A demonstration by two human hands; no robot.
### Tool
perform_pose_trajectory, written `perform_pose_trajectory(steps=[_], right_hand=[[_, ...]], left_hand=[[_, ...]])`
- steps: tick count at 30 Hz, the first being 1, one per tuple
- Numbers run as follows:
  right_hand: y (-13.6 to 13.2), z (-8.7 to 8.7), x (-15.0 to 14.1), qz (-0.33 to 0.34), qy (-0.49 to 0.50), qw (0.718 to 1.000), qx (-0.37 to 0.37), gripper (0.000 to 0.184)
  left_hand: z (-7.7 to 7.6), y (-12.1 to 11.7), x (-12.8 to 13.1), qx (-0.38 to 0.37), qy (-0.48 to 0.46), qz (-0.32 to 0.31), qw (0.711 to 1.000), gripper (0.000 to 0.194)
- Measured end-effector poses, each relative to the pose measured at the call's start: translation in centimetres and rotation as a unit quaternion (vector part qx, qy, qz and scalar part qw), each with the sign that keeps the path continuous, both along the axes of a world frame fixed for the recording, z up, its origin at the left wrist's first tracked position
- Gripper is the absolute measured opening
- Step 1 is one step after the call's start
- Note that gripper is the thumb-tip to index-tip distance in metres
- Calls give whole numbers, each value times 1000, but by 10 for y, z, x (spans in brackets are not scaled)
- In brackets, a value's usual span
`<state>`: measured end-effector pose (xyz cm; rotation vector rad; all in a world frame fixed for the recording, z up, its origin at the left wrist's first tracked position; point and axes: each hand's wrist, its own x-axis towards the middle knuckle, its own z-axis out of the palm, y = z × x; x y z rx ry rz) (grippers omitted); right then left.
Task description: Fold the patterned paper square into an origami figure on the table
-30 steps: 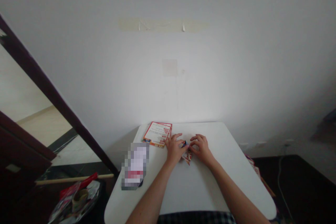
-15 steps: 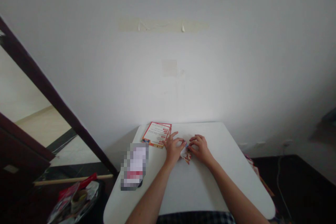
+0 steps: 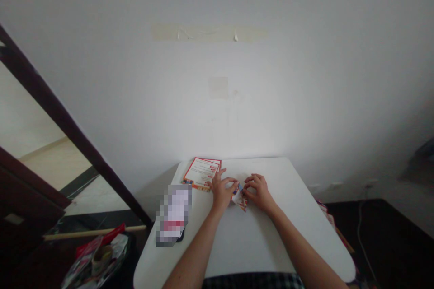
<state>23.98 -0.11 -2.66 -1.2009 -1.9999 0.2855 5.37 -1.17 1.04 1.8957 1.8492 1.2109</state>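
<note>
Nearest, a dark checked cloth (image 3: 252, 281) lies along the near edge of a white desk with rounded corners (image 3: 249, 244). At the near left, beside the desk, stands a dark bin filled with crumpled plastic and paper (image 3: 117, 262), with a brownish hollow roll (image 3: 101, 259) among its contents. A pale, thin wooden stick (image 3: 95, 232) stretches behind it.

On the left of the desk lies a flat, dark-edged object hidden by pixelation (image 3: 174, 214); its face cannot be read. Farther in, right of it, a small folded piece of printed paper in white, orange and blue (image 3: 240, 200) sits between the two hands, a pointed corner aimed toward the near side. The left hand (image 3: 221, 193) pinches its left upper edge between thumb and forefinger, the other fingers spread. The right hand (image 3: 258, 192) pinches its right side, fingers curled.

Compared with a second ago, the left hand has shifted slightly left and the thumbs stand wider apart; the paper shows more white and light blue where a dark blue patch stood out. The right hand is nearly where it was.

At the far left of the desk, white printed sheets with red borders (image 3: 201, 172) overlap, the left hand's outer fingers at their right side. Beyond rises a pale wall (image 3: 305, 76) with a yellowish tape strip (image 3: 206, 32).
</note>
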Motion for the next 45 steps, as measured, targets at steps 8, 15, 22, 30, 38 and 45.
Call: perform_pose_trajectory(steps=[8,15,22,30,38,45], right_hand=[[2,5,-3,-11,26,1000,15,12],[5,7,-12,-5,46,998,30,7],[4,4,-13,-18,17,999,30,8],[1,0,-11,-29,-47,998,14,9],[-2,3,-11,-30,-73,997,1,9],[-5,7,-10,-18,-81,997,-4,11]], left_hand=[[0,0,1,-9,-7,-17,1000,5],[-2,1,1,-3,-2,-27,1000,4],[-4,2,2,0,-6,-26,1000,7],[-5,7,-6,5,-24,-7,1000,11],[-2,8,-9,16,-15,17,1000,11],[-3,8,-8,31,-5,15,999,9]])
